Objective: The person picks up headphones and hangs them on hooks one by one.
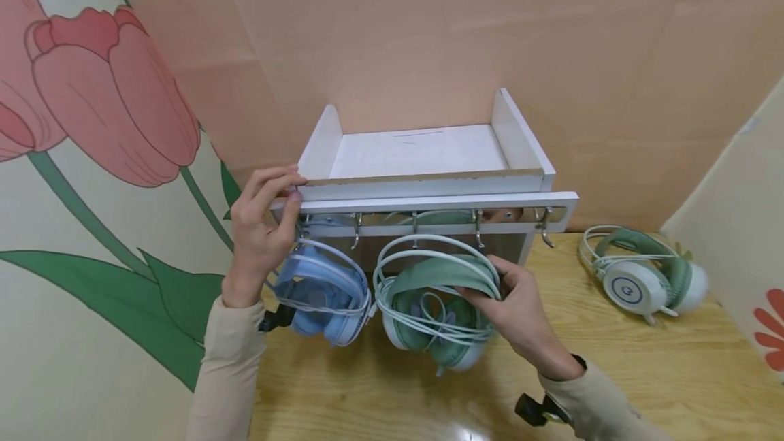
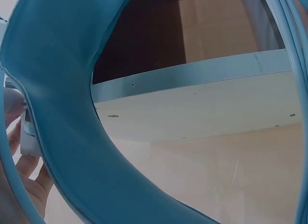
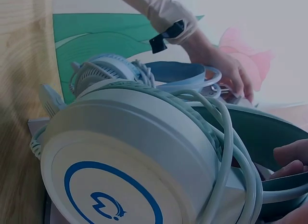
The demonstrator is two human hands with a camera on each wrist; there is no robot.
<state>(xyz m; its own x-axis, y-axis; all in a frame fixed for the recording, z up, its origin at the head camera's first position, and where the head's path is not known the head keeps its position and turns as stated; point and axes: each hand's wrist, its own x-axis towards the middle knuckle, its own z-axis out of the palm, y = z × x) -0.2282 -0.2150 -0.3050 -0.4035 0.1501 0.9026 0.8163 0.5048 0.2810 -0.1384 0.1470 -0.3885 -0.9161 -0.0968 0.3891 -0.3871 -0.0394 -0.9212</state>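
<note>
1 right grip grasps green headphones while 1 left grip holds the white rack above blue headphones.

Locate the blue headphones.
In the head view, the blue headphones are left of centre, below the left end of the white hook rail, beside the green headphones in the right hand.

I have the left hand pinching, fingers bent, and the right hand gripping, lower and to its right.
</note>
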